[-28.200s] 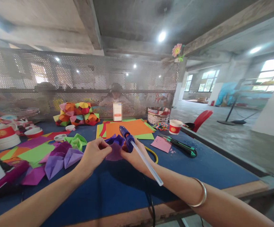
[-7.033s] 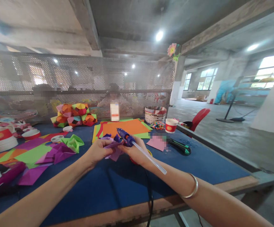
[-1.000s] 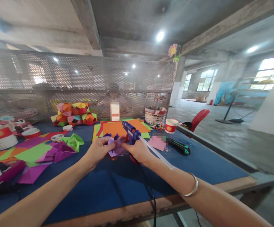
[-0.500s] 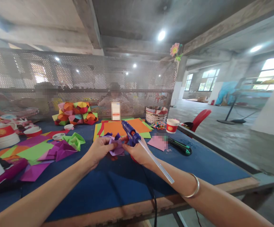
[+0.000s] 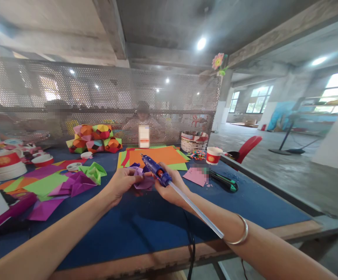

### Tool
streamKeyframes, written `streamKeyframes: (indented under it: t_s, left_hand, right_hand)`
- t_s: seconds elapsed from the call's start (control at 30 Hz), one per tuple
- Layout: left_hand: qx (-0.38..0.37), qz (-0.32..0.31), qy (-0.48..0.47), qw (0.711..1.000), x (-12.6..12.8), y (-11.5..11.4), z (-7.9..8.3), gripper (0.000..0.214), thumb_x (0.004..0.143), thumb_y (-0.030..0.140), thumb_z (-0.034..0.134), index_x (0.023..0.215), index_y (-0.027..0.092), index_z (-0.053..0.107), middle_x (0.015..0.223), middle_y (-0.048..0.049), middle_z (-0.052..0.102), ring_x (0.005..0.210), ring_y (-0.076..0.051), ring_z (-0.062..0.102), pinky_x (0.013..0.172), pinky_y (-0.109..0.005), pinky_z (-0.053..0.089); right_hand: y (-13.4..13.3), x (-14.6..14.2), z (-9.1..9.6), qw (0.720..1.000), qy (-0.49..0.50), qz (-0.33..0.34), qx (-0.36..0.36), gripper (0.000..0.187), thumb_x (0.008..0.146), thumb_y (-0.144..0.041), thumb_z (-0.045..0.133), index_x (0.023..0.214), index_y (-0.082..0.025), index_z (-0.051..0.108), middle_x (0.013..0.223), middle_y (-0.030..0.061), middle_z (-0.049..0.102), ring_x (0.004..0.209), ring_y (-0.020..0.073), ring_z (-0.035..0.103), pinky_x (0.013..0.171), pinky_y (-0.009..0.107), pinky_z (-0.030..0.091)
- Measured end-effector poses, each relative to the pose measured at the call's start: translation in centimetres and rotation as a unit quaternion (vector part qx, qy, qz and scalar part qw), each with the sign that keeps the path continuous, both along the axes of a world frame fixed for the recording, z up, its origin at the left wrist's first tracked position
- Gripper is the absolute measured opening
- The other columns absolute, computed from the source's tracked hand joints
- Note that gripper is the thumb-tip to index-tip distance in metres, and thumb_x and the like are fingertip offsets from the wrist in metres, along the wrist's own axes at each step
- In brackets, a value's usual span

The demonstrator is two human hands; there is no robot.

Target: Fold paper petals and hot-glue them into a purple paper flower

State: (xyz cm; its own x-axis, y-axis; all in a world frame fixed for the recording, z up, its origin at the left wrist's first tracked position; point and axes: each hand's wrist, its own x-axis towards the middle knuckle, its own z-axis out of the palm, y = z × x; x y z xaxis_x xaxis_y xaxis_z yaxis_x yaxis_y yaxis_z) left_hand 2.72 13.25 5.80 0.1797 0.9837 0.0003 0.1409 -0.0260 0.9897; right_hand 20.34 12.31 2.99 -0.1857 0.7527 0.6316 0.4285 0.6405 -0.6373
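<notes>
My left hand (image 5: 121,183) is closed on a folded purple paper piece (image 5: 143,181), held just above the blue table mat (image 5: 145,229). My right hand (image 5: 171,189) grips a blue hot glue gun (image 5: 156,171). Its nozzle points up and left, over the paper. A long clear glue stick (image 5: 196,210) juts out of the gun's back along my forearm. The black cord (image 5: 190,241) drops over the table's front edge. A metal bangle (image 5: 241,233) circles my right wrist.
Coloured paper sheets (image 5: 154,156) lie behind my hands, folded purple and green pieces (image 5: 83,179) to the left. A pink square (image 5: 196,176), a green utility knife (image 5: 224,181), a paper cup (image 5: 212,155) and a basket (image 5: 194,141) sit right. A perforated metal screen (image 5: 99,105) backs the table; people sit behind it.
The glue gun has tipped lower and swung left, its nozzle now over the purple paper. Both hands have stayed in place with the paper between them.
</notes>
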Motion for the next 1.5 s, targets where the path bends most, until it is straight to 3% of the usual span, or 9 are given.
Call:
streamKeyframes:
  t_s: [0.1,0.27,0.47,0.7,0.93,1.13,1.23,1.37,1.5]
  left_hand:
    - [-0.004,-0.005,0.002,1.000,-0.3,0.1,0.0,0.016,0.057,0.026,0.070,0.064,0.013,0.068,0.052,-0.0047,0.068,0.038,-0.014,0.058,0.038,-0.023,0.044]
    - [-0.007,-0.010,-0.011,1.000,-0.6,0.2,-0.3,0.014,0.058,0.025,0.072,0.062,0.013,0.067,0.051,-0.0031,0.067,0.037,-0.013,0.057,0.039,-0.023,0.046]
    - [-0.049,0.013,-0.019,0.999,-0.4,0.0,0.3,0.014,0.057,0.022,0.073,0.065,0.013,0.067,0.056,-0.0049,0.070,0.039,-0.013,0.060,0.040,-0.022,0.046]
    - [-0.060,-0.006,-0.013,0.998,-0.3,-0.3,0.4,0.041,0.044,0.038,0.090,0.065,0.010,0.068,0.058,-0.0070,0.071,0.040,-0.012,0.059,0.041,-0.022,0.047]
    - [-0.062,-0.018,-0.033,0.997,-0.3,0.1,-0.2,0.047,0.034,0.038,0.096,0.058,0.013,0.064,0.060,-0.0052,0.071,0.050,-0.016,0.064,0.043,-0.023,0.049]
    - [-0.052,-0.034,-0.036,0.997,-0.5,0.4,-0.2,0.041,0.044,0.040,0.091,0.062,0.011,0.067,0.060,-0.0074,0.072,0.042,-0.011,0.057,0.041,-0.022,0.045]
    - [-0.037,-0.014,-0.022,0.999,-0.4,0.3,-0.1,0.036,0.050,0.037,0.086,0.066,0.010,0.070,0.056,-0.0070,0.070,0.040,-0.011,0.055,0.042,-0.023,0.045]
    - [0.006,-0.001,0.001,1.000,-0.1,0.1,-0.2,0.030,0.054,0.036,0.081,0.065,0.012,0.068,0.051,-0.0038,0.066,0.039,-0.012,0.055,0.040,-0.023,0.040]
    - [0.078,-0.003,0.026,0.997,0.4,0.0,-0.5,0.024,0.056,0.036,0.076,0.060,0.014,0.067,0.052,0.0000,0.062,0.044,-0.012,0.054,0.044,-0.024,0.040]
  right_hand:
    - [-0.3,0.2,0.4,0.998,-0.054,0.018,0.024,0.025,0.066,-0.011,0.052,0.086,-0.025,0.055,0.077,-0.0008,0.069,0.067,0.0183,0.064,0.061,0.026,0.046]
    - [-0.6,0.3,0.7,0.995,-0.102,-0.007,0.017,0.021,0.065,-0.014,0.052,0.082,-0.026,0.050,0.068,-0.0018,0.061,0.059,0.0182,0.058,0.056,0.027,0.040]
    - [-0.8,0.3,0.7,0.994,-0.107,0.007,0.013,0.022,0.066,-0.013,0.050,0.083,-0.026,0.046,0.077,-0.0008,0.066,0.058,0.0160,0.055,0.057,0.025,0.038]
    - [-0.3,0.2,0.4,0.995,-0.087,0.023,0.035,0.021,0.064,-0.012,0.050,0.079,-0.024,0.043,0.066,-0.0035,0.055,0.053,0.0133,0.047,0.054,0.024,0.035]
    - [0.2,0.2,0.0,0.999,-0.023,0.019,-0.015,0.020,0.064,-0.011,0.053,0.082,-0.022,0.053,0.065,-0.0040,0.055,0.053,0.0117,0.046,0.053,0.023,0.038]
    - [0.8,-0.2,-0.2,0.995,0.069,0.007,-0.077,0.027,0.069,-0.011,0.054,0.091,-0.019,0.066,0.086,0.0026,0.070,0.063,0.0136,0.058,0.063,0.026,0.050]
    - [1.0,-0.5,-0.1,0.978,0.134,0.015,-0.162,0.023,0.074,-0.018,0.056,0.094,-0.020,0.067,0.097,0.0044,0.070,0.061,0.0133,0.058,0.054,0.026,0.050]
    - [1.1,-0.7,0.0,0.946,0.210,0.047,-0.240,0.024,0.073,-0.032,0.069,0.092,-0.019,0.062,0.089,0.0048,0.068,0.066,0.0161,0.060,0.048,0.025,0.050]
    - [0.9,-0.9,0.1,0.938,0.219,0.075,-0.258,0.020,0.069,-0.029,0.075,0.079,-0.018,0.062,0.074,0.0013,0.065,0.063,0.0141,0.059,0.052,0.025,0.052]
